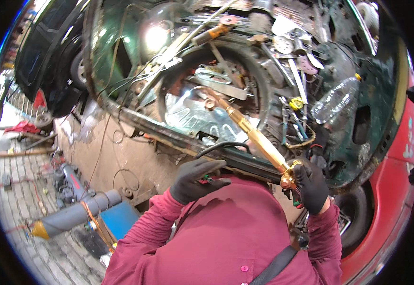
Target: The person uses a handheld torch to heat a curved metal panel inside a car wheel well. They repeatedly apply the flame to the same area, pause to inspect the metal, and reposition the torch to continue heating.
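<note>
Black work gloves cover both my hands. My right hand is closed round the valve end of a brass gas torch, which points up and left over the open car trunk. Its thin curved tip hangs above a round spare-wheel well. A small bright spot shows near the tip; I cannot tell whether it is a flame or a reflection. In front of my chest, my left hand is closed, fingers pressed toward the thumb. A bit of green and red shows between them, too small to name.
Loose tools and metal parts crowd the trunk. An angle grinder lies at the back, a clear plastic bottle at the right. A grey gas cylinder lies on the brick paving, lower left. A red car panel borders the right side.
</note>
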Available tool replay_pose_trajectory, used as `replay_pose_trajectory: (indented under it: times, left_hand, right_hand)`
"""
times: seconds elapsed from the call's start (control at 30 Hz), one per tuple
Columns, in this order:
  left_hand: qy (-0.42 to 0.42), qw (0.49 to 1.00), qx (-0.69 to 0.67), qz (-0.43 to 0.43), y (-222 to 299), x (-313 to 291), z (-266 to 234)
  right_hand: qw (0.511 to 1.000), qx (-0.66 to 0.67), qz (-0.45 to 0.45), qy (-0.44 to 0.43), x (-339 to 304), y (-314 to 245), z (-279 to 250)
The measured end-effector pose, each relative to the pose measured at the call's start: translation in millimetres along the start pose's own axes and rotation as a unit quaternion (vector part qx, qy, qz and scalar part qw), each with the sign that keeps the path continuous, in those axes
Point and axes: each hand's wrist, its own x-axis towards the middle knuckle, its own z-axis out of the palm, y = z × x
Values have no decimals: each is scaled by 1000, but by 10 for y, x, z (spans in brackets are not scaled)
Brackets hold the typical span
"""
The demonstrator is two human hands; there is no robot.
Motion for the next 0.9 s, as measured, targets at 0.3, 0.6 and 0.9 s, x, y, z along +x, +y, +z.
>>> replay_pose_trajectory:
  times: [0.3,0.6,0.9]
  left_hand:
    - [-184,971,-4,-151,-421,1174,329]
    - [-260,960,31,-99,-2067,2261,2025]
    - [-196,970,-36,-141,-2625,3250,3150]
  right_hand:
    - [962,131,50,234,-403,30,-398]
    - [900,187,117,376,-638,373,-386]
    - [873,223,159,404,-430,598,-529]
